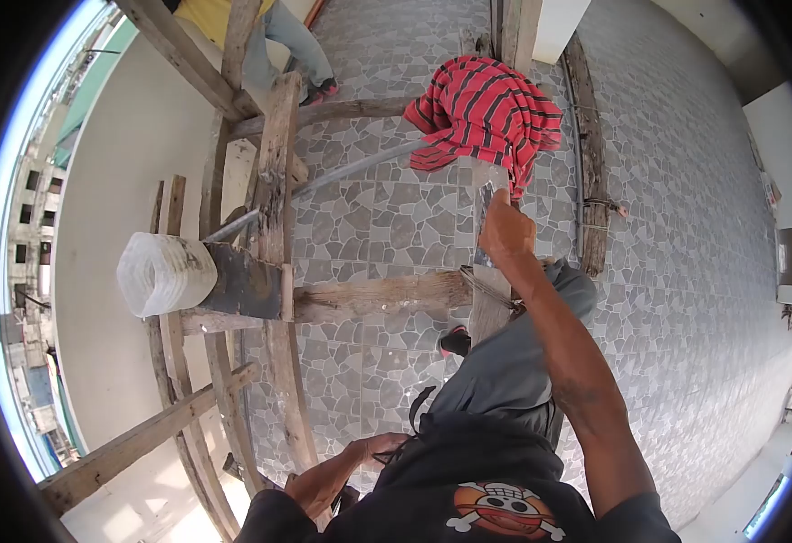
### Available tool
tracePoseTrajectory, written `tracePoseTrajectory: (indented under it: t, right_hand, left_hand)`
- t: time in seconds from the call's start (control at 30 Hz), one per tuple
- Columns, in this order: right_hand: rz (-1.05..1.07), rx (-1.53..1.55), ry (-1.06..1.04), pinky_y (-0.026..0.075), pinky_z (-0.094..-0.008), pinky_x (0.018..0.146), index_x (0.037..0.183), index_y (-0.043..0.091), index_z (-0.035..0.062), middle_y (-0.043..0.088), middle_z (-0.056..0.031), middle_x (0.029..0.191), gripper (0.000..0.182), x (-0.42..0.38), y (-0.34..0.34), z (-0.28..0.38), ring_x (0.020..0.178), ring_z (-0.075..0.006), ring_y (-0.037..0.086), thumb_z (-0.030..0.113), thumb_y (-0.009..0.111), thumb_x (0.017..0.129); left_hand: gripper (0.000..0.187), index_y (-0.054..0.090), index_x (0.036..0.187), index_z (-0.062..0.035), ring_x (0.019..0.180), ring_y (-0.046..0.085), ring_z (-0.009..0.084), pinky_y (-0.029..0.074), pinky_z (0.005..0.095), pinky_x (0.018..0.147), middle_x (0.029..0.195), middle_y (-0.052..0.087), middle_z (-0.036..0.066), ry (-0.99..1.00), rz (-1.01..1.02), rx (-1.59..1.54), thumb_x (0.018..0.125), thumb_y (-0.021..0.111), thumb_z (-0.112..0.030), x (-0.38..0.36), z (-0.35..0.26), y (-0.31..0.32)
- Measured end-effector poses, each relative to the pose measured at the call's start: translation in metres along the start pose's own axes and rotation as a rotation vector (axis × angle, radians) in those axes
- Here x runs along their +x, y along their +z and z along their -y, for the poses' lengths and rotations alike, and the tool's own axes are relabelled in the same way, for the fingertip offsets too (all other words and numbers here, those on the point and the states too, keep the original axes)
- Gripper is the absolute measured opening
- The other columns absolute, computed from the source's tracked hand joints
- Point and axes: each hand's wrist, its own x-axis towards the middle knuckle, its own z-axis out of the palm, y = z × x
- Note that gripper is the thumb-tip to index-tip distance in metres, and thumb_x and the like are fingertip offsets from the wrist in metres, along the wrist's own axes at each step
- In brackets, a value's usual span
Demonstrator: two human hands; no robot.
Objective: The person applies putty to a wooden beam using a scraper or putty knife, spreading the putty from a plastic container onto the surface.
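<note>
My right hand (507, 228) is closed over the narrow wooden plank (492, 172) in front of me. A grey, white-smeared surface shows beside its fingers, but what the hand grips is hidden. Just beyond it, a red cloth with black stripes (491, 109) lies draped over the plank. Low at my waist, my left hand (380, 448) is beside the hem of my black shirt (414, 489), its fingers partly hidden. A cut white plastic container (168, 274) sits at the left on a dark board (244, 281).
Rough timber scaffolding (278, 181) stands on the left, with a crossbeam (382, 297) reaching towards my legs. A grey pipe (360, 169) slants across. Another person's legs (295, 45) are at the upper left. Stone-patterned tiles (677, 271) cover the floor below.
</note>
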Motion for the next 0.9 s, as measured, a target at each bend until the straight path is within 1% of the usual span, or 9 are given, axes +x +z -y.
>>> tracePoseTrajectory:
  t: [0.1,0.17,0.3,0.5,0.7,0.8,0.9]
  right_hand:
    - [0.021,-0.021,0.013,0.053,-0.0479,0.068,0.105,0.042,-0.0026,0.067,-0.023,0.077,0.034,-0.001,-0.003,0.002,0.074,-0.0391,0.069,0.008,0.06,0.078]
    - [0.018,-0.02,0.011,0.053,-0.048,0.069,0.106,0.042,-0.0028,0.067,-0.0234,0.079,0.034,0.0,-0.001,0.001,0.075,-0.0392,0.069,0.008,0.06,0.079]
    - [0.027,-0.031,0.032,0.053,-0.0488,0.07,0.106,0.042,-0.003,0.067,-0.0242,0.08,0.034,-0.001,-0.005,0.003,0.075,-0.0402,0.068,0.009,0.059,0.079]
    - [0.03,-0.018,0.021,0.052,-0.0492,0.068,0.106,0.041,-0.0029,0.067,-0.0245,0.079,0.034,-0.001,-0.004,0.002,0.075,-0.0402,0.068,0.009,0.059,0.079]
    - [0.034,-0.03,0.012,0.052,-0.0485,0.066,0.106,0.041,-0.0025,0.067,-0.0231,0.077,0.035,0.001,-0.002,0.001,0.073,-0.0387,0.069,0.01,0.06,0.079]
    - [0.022,-0.017,0.009,0.053,-0.0477,0.066,0.106,0.041,-0.0024,0.067,-0.0224,0.077,0.036,0.001,0.0,0.0,0.073,-0.0384,0.069,0.01,0.061,0.079]
    - [0.031,-0.046,0.008,0.053,-0.0465,0.066,0.106,0.04,-0.0023,0.067,-0.0229,0.078,0.036,0.001,0.0,-0.002,0.074,-0.0378,0.069,0.011,0.061,0.08]
  left_hand:
    - [0.033,0.063,0.108,-0.003,0.076,0.069,0.017,0.057,0.0311,0.071,0.092,0.071,0.006,0.046,-0.1,-0.017,0.095,0.048,-0.029,0.019,0.012,-0.016]
    - [0.034,0.064,0.108,-0.0036,0.076,0.068,0.0165,0.057,0.0305,0.071,0.094,0.071,0.006,0.06,-0.104,-0.001,0.095,0.048,-0.03,0.022,0.015,-0.021]
    - [0.033,0.064,0.108,-0.0052,0.076,0.068,0.0159,0.056,0.0305,0.07,0.096,0.071,0.006,0.099,-0.111,0.044,0.093,0.051,-0.032,0.018,0.011,-0.011]
    - [0.034,0.063,0.11,-0.0058,0.079,0.068,0.0168,0.056,0.0326,0.074,0.099,0.07,0.007,0.058,-0.045,-0.002,0.092,0.053,-0.032,0.025,0.014,-0.026]
    - [0.034,0.061,0.113,-0.0054,0.082,0.067,0.0166,0.056,0.0323,0.075,0.102,0.069,0.006,0.087,-0.019,-0.036,0.094,0.051,-0.032,0.031,0.02,-0.032]
    - [0.034,0.061,0.114,-0.0068,0.083,0.067,0.0169,0.055,0.0328,0.077,0.104,0.069,0.007,0.101,-0.023,0.02,0.094,0.051,-0.033,0.013,0.008,-0.008]
    - [0.036,0.06,0.117,-0.0073,0.086,0.067,0.0182,0.055,0.0335,0.079,0.107,0.068,0.007,0.12,-0.002,0.125,0.095,0.051,-0.035,0.025,0.009,-0.034]
